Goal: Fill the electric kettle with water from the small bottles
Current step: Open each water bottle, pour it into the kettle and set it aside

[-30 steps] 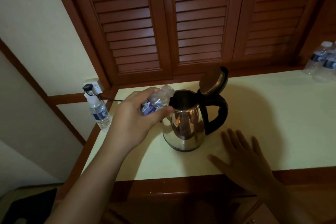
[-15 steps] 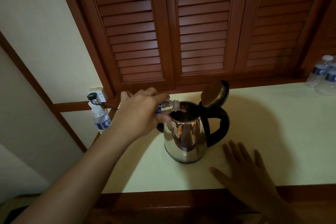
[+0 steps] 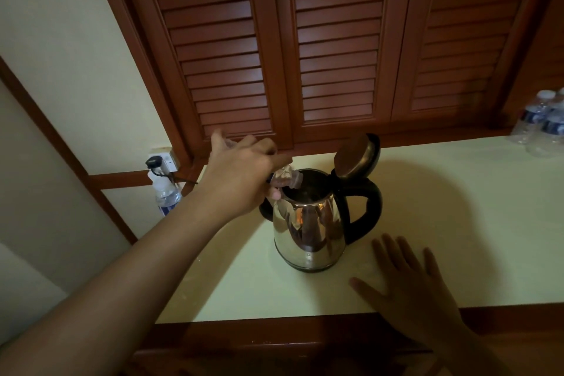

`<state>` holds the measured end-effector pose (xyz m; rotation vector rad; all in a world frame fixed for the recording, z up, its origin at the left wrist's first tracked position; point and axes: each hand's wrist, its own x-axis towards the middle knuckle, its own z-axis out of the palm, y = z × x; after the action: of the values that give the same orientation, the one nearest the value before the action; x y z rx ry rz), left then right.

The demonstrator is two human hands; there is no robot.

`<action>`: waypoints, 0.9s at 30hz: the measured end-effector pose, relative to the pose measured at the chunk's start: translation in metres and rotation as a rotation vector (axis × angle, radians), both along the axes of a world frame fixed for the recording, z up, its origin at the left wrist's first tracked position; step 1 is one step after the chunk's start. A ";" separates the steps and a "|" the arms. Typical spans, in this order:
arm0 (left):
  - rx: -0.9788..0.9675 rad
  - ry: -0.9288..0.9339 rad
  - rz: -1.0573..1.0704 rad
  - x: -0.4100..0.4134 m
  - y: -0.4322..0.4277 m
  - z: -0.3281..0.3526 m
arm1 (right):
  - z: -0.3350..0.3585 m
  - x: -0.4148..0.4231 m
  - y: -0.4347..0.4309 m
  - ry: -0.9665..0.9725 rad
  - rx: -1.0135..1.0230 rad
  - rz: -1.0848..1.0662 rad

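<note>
Now mid-pour, we judge: left hand [image 3: 241, 175] grips a bottle [image 3: 285, 178] tipped neck-first into the open kettle [image 3: 308, 223] on the table [image 3: 457, 192], right hand [image 3: 409, 287] lies flat beside it; more bottles [image 3: 543, 122] wait, fill level hidden.

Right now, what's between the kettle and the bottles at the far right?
Only bare countertop, seen in the head view; nothing stands between the kettle and those bottles.

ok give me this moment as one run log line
left hand: grips small bottle, neck tipped into kettle | right hand: flat on counter | lid: open
</note>
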<state>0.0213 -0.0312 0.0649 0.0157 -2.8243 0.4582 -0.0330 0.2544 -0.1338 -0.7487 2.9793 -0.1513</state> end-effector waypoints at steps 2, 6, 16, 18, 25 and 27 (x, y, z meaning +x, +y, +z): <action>-0.044 -0.026 -0.014 -0.002 0.000 0.002 | -0.001 0.000 0.000 -0.004 -0.005 0.001; -0.148 -0.048 -0.052 -0.005 0.002 0.005 | -0.001 0.001 0.001 0.007 -0.012 0.002; -0.257 -0.007 -0.100 -0.007 -0.001 0.005 | -0.002 0.002 0.002 0.008 -0.057 0.000; -0.275 0.021 -0.123 -0.008 -0.003 0.003 | -0.002 0.001 0.003 0.004 -0.079 0.006; -0.323 0.046 -0.147 -0.006 0.000 0.004 | 0.002 0.003 0.005 0.014 -0.095 0.023; -0.336 0.050 -0.155 -0.006 0.002 0.005 | 0.003 0.003 0.006 0.003 -0.105 0.030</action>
<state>0.0156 -0.0290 0.0704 -0.2532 -2.6384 0.8734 -0.0296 0.2600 -0.1311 -0.8052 2.9806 -0.3066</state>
